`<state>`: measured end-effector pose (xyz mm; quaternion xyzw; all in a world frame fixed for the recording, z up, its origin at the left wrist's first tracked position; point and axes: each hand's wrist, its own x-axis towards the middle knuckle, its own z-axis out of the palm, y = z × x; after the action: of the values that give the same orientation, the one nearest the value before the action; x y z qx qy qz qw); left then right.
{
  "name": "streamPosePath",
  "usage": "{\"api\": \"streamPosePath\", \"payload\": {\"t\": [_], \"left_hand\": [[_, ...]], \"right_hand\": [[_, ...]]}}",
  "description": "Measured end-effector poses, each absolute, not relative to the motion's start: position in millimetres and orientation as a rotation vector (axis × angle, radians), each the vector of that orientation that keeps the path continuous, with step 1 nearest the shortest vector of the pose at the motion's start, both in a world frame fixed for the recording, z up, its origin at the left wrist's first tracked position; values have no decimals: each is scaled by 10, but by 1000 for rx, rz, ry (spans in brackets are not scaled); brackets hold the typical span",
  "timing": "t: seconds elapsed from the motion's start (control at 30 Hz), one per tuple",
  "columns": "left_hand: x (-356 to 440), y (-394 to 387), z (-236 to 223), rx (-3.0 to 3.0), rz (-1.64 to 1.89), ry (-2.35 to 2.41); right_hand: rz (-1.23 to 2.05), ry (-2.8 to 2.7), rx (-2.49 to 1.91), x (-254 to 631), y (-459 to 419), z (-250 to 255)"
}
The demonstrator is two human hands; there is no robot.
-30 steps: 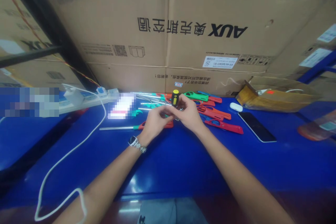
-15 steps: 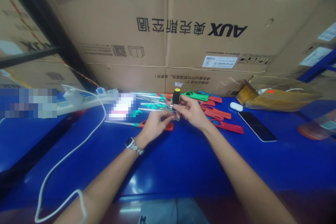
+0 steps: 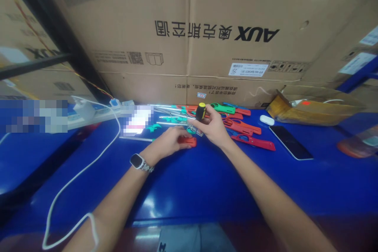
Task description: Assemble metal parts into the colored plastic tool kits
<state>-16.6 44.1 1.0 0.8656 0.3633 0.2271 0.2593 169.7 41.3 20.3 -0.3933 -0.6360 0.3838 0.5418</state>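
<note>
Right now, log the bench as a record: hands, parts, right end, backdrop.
left_hand: left hand, fingers on red plastic handle; firmness of grip unclear
right_hand: right hand, holding black-and-yellow tool handle
parts: red and green plastic handles, thin metal tubes
right_end: white oval case, black-screened phone
surface: glossy blue tabletop
backdrop: brown cardboard with inverted AUX print

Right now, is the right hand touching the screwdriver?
Touching. The head view shows the right hand gripping the screwdriver by its black-and-yellow handle.
</note>
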Motion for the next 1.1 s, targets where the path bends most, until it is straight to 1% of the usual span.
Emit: {"api": "streamPosePath", "payload": {"t": [0.13,0.3,0.47,0.6,0.67,0.83,0.93,1.1], "left_hand": [[-143,438,-21,2348,664,1066],[-157,435,-42,2374,682,1067],[-145,410,-16,2373,689,1084],[-131,395,3,2373,663,1115],[-130,393,2,2379,653,1125],[-139,398,-6,2373,620,1151],[-142,404,-9,2368,618,1133],[-141,419,-20,2356,627,1087]], "right_hand": [[887,-1565,-960,1708,435,230],[1238,-1572,-980,1770,413,300],[1225,-1593,-994,1739,445,294],[1397,-1552,-872,1755,462,266],[1366,-1557,-876,1764,458,250],[1140,-1431,-961,1659,446,201],[1168,-1376,-974,1572,429,175],[1324,-1474,-888,1650,389,221]]}}
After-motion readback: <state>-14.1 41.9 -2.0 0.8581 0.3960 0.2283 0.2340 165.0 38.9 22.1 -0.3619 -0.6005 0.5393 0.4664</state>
